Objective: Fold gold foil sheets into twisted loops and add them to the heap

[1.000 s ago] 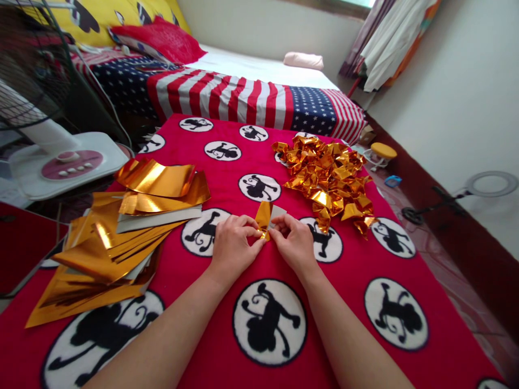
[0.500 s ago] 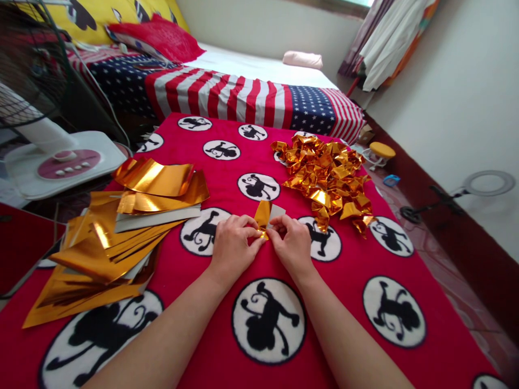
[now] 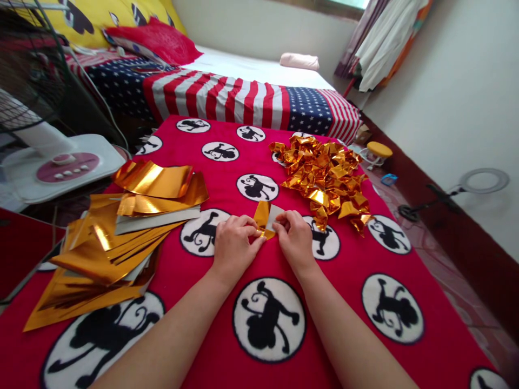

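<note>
Between my two hands, over the red cloth, is a small sheet of gold foil paper (image 3: pixel 263 212), partly folded so that its grey-white back shows on the right. My left hand (image 3: pixel 236 241) pinches its lower left part between thumb and fingers. The fingers of my right hand (image 3: pixel 295 236) are closed on the pale right side. Left of my hands lies a loose stack of flat gold foil sheets (image 3: pixel 109 237), some with the pale back up. Beyond my right hand is a heap of folded gold foil pieces (image 3: pixel 328 175).
A red cloth (image 3: pixel 194 346) with black monkey figures in white circles covers the work surface. At the left stands a white fan base (image 3: pixel 60 167). Behind is a bed with a striped, starred cover (image 3: pixel 214 97). A yellow-topped stool (image 3: pixel 379 149) is on the floor at right.
My right hand has shifted slightly right and up, baring more of the paper's pale side. My left hand stays on the lower left part. The whole view has moved a little.
</note>
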A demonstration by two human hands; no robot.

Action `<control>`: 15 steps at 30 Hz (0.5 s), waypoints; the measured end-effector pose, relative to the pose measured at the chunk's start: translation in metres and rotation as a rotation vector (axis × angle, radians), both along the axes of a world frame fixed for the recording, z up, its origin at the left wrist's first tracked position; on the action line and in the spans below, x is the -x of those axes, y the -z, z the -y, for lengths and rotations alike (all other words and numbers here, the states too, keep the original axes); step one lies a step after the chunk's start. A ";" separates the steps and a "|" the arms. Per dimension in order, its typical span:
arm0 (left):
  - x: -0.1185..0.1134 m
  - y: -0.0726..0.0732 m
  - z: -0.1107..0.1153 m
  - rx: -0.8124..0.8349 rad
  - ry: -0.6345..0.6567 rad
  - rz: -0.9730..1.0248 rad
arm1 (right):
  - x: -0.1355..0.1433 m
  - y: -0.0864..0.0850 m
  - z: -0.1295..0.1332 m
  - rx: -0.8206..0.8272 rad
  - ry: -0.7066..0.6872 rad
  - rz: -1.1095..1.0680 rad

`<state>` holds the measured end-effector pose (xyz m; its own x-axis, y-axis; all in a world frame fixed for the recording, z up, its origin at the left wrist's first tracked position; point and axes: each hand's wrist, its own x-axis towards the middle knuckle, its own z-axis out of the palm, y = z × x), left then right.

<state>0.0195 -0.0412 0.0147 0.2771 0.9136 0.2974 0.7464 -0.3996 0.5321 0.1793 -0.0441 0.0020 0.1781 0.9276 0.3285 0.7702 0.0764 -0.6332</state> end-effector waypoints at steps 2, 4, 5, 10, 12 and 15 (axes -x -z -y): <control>0.000 0.001 0.000 0.005 -0.001 -0.003 | -0.002 0.000 0.002 0.003 -0.036 -0.040; 0.000 0.002 -0.001 0.007 0.000 -0.004 | -0.004 0.000 0.003 0.020 -0.092 -0.038; 0.000 0.002 -0.001 0.006 0.001 -0.004 | -0.003 0.000 0.004 0.029 -0.110 -0.022; 0.002 0.003 -0.002 0.021 0.021 0.009 | 0.003 -0.003 0.006 0.015 -0.117 0.067; 0.004 0.003 -0.003 0.040 0.040 0.023 | 0.007 -0.003 0.008 0.001 -0.143 0.099; 0.007 0.003 -0.005 0.063 0.057 0.040 | 0.009 -0.003 0.012 0.009 -0.173 0.101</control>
<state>0.0130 -0.0357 0.0120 0.3180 0.9139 0.2523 0.7009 -0.4058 0.5865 0.1704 -0.0563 0.0051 -0.0181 0.9445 0.3280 0.8057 0.2081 -0.5546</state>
